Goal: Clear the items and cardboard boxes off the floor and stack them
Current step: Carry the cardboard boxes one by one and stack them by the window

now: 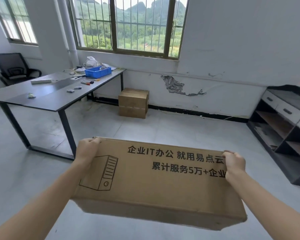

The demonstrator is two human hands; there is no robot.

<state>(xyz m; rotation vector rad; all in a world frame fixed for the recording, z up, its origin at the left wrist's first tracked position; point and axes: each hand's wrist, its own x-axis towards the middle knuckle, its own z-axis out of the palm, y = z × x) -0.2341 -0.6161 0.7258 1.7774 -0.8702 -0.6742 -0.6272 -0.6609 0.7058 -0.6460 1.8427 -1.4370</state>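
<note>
Printed cardboard box (154, 181) up off the floor, carried in both hands!

Left hand (87, 149) and right hand (234, 163) curl over its far edge corners; bare floor (180, 129) lies ahead, stacked boxes (133, 103) against the wall beyond, table (47, 99) left.

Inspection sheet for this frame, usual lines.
Surface: grey floor.
Job's things: printed cardboard box held off the floor; stacked boxes against the wall.
Clutter: desk carries blue bin, markers, power strip.
Grippers: left hand and right hand each grip the held box's far edge.
Cables: tangle of wires behind the bin.
Surroundings: barred window, office chair, shelf unit, peeling wall paint.
</note>
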